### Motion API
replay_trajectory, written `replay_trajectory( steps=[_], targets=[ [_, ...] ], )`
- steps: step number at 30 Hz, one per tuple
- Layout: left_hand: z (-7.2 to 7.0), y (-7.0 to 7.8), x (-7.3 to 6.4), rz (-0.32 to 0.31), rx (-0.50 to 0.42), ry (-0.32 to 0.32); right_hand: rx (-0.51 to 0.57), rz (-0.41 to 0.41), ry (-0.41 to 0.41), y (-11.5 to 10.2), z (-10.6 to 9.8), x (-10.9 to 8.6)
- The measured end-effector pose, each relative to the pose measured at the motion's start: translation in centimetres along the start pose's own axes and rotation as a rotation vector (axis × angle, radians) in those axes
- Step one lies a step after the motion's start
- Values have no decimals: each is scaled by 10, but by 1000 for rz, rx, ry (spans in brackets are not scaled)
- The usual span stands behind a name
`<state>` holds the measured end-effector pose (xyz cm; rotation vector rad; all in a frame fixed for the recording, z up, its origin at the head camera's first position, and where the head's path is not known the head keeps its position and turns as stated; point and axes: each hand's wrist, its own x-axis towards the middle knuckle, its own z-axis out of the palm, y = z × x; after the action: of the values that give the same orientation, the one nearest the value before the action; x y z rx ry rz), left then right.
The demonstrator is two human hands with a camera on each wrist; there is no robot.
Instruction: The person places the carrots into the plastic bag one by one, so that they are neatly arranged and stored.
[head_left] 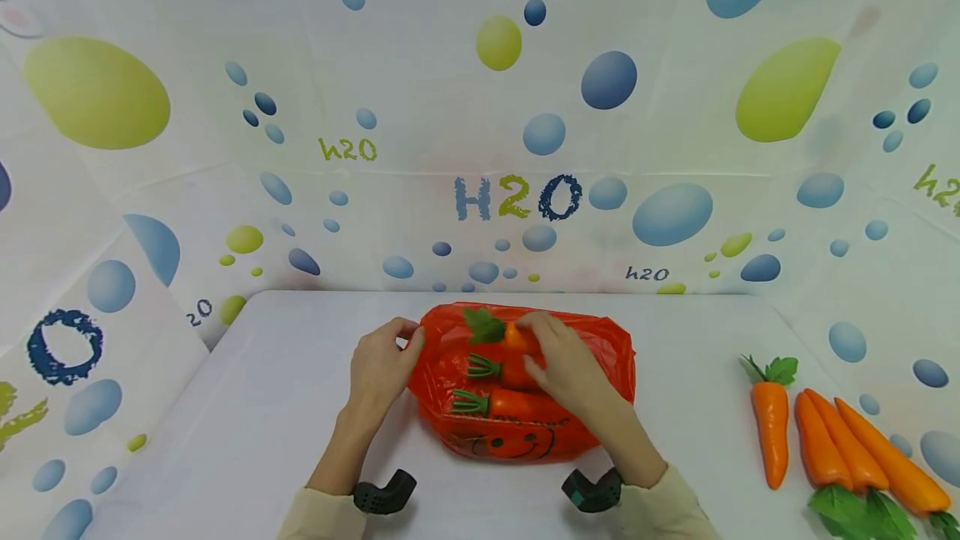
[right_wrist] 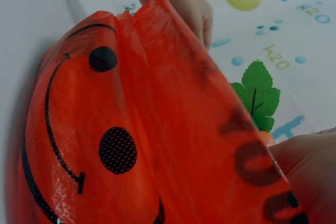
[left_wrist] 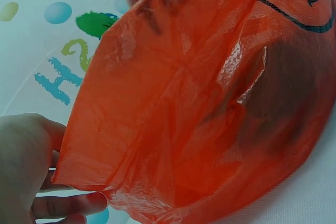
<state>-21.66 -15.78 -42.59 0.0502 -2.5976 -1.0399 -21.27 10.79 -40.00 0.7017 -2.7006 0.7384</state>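
Note:
A red plastic bag (head_left: 517, 445) with a black smiley print lies on the white table, its mouth facing up. At its left edge, my left hand (head_left: 382, 362) pinches the plastic between thumb and fingers; the left wrist view shows the bag's corner (left_wrist: 79, 177) between them. My right hand (head_left: 566, 357) reaches into the mouth and holds a toy carrot (head_left: 514, 337) with a leafy green top (head_left: 483, 325). Its far end is hidden behind the fingers. Two more carrots lie inside, a middle one (head_left: 513, 371) and a front one (head_left: 517, 405), both with green stems.
On the table's right side lies a single carrot (head_left: 770, 432) with its leaves pointing away. Beside it a bunch of carrots (head_left: 847, 448) lies with leaves toward the near edge. A white patterned backdrop (head_left: 420, 190) rises behind the table (head_left: 300, 373).

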Motion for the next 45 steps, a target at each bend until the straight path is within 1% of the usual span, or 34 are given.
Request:
replay_trajectory(
  steps=[4,10,17,22,25,32,39,45],
  targets=[
    [0,0,0,2,0,2,-12,13,-25,3,3,0],
    [1,0,1,14,-3,7,-18,12,-42,7,7,-1],
    [1,0,1,12,-9,3,-14,-31,-43,12,11,0],
    [2,1,0,7,-13,5,-35,-47,-63,12,11,-1],
    [2,1,0,6,-12,6,-48,-33,-71,13,12,-1],
    [2,1,-1,21,-15,11,-75,-8,-56,16,14,-1],
    [1,3,-2,37,-13,20,-96,56,-98,18,16,-1],
    [2,2,-2,36,-12,22,-103,74,-115,19,17,-2]
  ],
)
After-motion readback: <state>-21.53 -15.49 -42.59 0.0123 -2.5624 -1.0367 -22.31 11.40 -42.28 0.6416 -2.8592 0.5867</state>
